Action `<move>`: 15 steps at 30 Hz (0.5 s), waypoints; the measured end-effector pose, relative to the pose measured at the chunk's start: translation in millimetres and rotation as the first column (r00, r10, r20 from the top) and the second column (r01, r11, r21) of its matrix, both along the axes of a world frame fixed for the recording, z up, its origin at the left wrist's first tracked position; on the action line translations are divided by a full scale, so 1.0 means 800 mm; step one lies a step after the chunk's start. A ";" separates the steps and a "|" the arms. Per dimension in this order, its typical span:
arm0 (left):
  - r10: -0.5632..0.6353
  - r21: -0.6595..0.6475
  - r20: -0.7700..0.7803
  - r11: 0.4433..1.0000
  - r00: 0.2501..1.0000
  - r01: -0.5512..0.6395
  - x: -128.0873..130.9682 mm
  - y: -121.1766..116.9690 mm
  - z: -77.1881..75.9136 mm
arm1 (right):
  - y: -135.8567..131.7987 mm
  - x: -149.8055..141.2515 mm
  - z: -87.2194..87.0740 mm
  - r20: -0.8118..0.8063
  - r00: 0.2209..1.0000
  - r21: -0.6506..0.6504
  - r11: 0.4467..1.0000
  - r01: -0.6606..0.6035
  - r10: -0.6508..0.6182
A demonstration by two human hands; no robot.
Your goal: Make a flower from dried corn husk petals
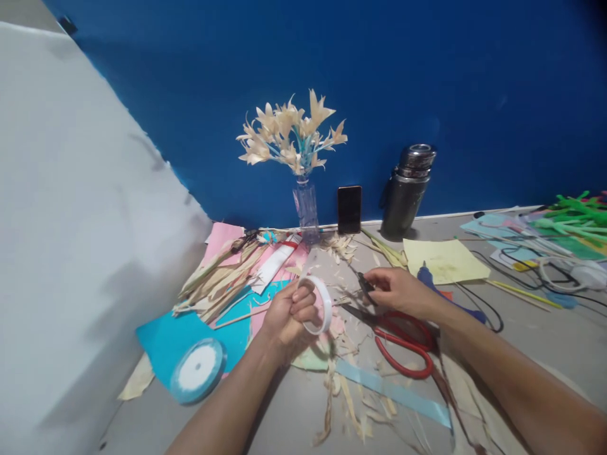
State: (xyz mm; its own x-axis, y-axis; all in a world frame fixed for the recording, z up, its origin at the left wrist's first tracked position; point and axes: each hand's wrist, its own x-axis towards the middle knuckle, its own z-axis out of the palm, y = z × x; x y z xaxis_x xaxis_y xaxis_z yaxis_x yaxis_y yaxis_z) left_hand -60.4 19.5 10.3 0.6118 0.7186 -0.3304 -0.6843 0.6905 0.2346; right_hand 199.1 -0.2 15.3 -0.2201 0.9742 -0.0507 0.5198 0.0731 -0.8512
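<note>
My left hand (291,316) is closed around a white roll of tape (325,306), its fingers hooked through the ring. To its right, my right hand (396,289) pinches a small black-handled tool (366,288) with a thin tip; its exact kind is hard to make out. Just below that hand, large red-handled scissors (403,344) lie on the table, blades pointing left. A strip of light blue ribbon (393,393) stretches over the table in front of them. Dried husk scraps (348,395) are scattered between and below the hands.
A clear bottle (306,208) holds pale husk flowers (289,129) by the blue wall. A phone (349,210) and a dark flask (408,193) stand beside it. A ribbon spool (198,370) lies left; a blue glue gun (443,294), yellow paper (446,260) and cables lie right.
</note>
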 end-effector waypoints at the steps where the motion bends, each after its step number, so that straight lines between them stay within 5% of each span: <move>1: -0.002 -0.007 0.002 1.000 1.000 0.002 0.000 0.000 0.000 | -0.001 -0.003 -0.001 0.001 1.000 0.008 1.000 -0.023 0.023; 8: -0.083 -0.035 -0.035 0.996 0.996 0.082 0.011 -0.007 0.003 | -0.008 -0.014 -0.001 0.228 0.974 0.264 0.962 -0.063 0.001; 15: -0.100 -0.020 -0.065 0.995 0.993 0.099 0.016 -0.008 0.001 | -0.011 -0.016 -0.004 0.271 0.962 0.324 0.938 -0.121 0.031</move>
